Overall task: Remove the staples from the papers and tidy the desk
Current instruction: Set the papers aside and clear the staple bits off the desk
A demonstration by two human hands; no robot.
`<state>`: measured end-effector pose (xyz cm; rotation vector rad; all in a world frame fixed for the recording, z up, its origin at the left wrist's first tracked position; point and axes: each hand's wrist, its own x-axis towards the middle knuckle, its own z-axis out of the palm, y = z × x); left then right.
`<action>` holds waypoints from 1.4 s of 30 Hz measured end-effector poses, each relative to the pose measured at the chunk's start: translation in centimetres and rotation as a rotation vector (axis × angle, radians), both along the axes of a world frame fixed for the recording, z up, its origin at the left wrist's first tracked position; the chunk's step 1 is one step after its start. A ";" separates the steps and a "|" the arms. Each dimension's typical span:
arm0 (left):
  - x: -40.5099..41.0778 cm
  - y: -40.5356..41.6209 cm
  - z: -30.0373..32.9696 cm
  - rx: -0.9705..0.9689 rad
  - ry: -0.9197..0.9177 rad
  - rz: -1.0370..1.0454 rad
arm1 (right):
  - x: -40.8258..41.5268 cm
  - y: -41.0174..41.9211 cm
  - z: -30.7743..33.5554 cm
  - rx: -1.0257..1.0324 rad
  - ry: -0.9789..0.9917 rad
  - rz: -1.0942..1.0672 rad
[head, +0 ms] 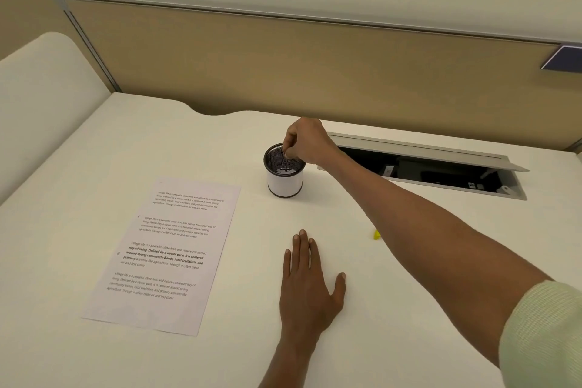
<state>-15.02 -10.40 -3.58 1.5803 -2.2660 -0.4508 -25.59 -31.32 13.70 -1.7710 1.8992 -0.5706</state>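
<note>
Camera: one wide-angle view, worn on the person's head
Facing: forward and down across the white desk (94,167); partition wall (315,66) at the far edge
Nearness: close; both forearms reach in from the bottom edge
Shared views: single view only

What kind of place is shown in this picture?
Most likely an office cubicle: a white desk with a beige partition wall behind it, an open cable hatch in the desktop, and a printed paper beside a mesh pen cup.

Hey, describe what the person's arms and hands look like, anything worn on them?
Both hands are bare, with no gloves, rings or watch visible. The right arm is bare up to a pale green ribbed sleeve near the elbow. The left forearm shows no sleeve in view.
</note>
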 end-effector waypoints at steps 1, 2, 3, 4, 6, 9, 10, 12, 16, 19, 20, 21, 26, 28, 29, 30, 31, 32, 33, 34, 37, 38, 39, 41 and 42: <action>0.0 0.0 0.0 -0.002 0.001 0.001 | 0.0 0.0 0.0 0.004 0.019 0.019; 0.0 0.0 0.0 -0.003 0.001 0.002 | 0.0 0.0 0.0 0.005 0.045 0.042; 0.0 0.0 0.0 -0.003 0.000 0.003 | 0.0 0.0 0.0 -0.005 0.073 0.066; 0.0 0.0 -0.1 -0.005 0.002 0.003 | 0.0 -0.1 -0.1 -0.016 0.097 0.081; 0.0 0.0 -0.1 -0.006 0.000 0.000 | 0.1 -0.1 -0.3 -0.034 0.146 0.105; 0.0 0.0 -0.1 -0.001 -0.009 -0.003 | 0.5 0.1 -0.7 -0.123 0.244 0.138; 0.0 0.0 -0.1 0.002 -0.010 -0.001 | 0.7 0.2 -0.8 -0.153 0.285 0.139; 0.0 0.0 -0.1 0.005 -0.013 0.001 | 0.9 0.5 -0.9 -0.169 0.351 0.145; 0.1 0.0 -0.1 0.010 -0.032 -0.002 | 0.7 1.1 -0.7 -0.150 0.311 0.189; 0.1 0.0 0.0 0.017 -0.046 -0.006 | 0.1 2.6 -0.6 -0.173 0.228 0.146; 0.1 -0.1 0.0 0.017 -0.049 -0.007 | -0.1 3.3 -0.6 -0.193 0.192 0.121; 0.1 0.0 0.1 0.017 -0.051 -0.009 | -0.3 4.1 -0.6 -0.215 0.160 0.090; 0.2 -0.1 0.2 0.024 -0.073 -0.010 | -1.7 9.6 -1.8 -0.326 -0.027 -0.107; 0.2 -0.1 0.2 0.021 -0.087 -0.009 | -2.5 12.7 -2.9 -0.367 -0.089 -0.214; 0.2 -0.1 0.2 0.027 -0.092 -0.012 | -3.2 14.4 -3.6 -0.372 -0.095 -0.274; 0.3 -0.1 0.2 0.035 -0.096 -0.015 | -3.9 16.2 -4.5 -0.358 -0.086 -0.332; 0.3 -0.1 0.3 0.042 -0.098 -0.018 | -4.8 18.0 -5.4 -0.332 -0.068 -0.387; 0.3 -0.1 0.3 0.045 -0.099 -0.020 | -5.9 19.8 -6.4 -0.304 -0.046 -0.436; 0.3 -0.2 0.3 0.045 -0.100 -0.019 | -7.0 21.5 -7.4 -0.283 -0.017 -0.479; 0.3 -0.2 0.4 0.044 -0.103 -0.017 | -8.2 23.3 -8.5 -0.267 0.029 -0.514; 0.2 -0.1 0.3 0.037 -0.113 -0.017 | -11.6 28.4 -11.4 -0.197 0.193 -0.619; 0.2 -0.1 0.2 0.036 -0.114 -0.017 | -12.7 30.0 -12.2 -0.161 0.234 -0.656; 0.3 -0.1 0.2 0.036 -0.115 -0.017 | -13.7 31.6 -12.9 -0.115 0.274 -0.698; 0.3 -0.1 0.2 0.040 -0.116 -0.016 | -15.8 34.7 -14.0 -0.009 0.348 -0.798; 0.3 -0.1 0.2 0.039 -0.118 -0.014 | -16.8 36.0 -14.5 0.051 0.363 -0.851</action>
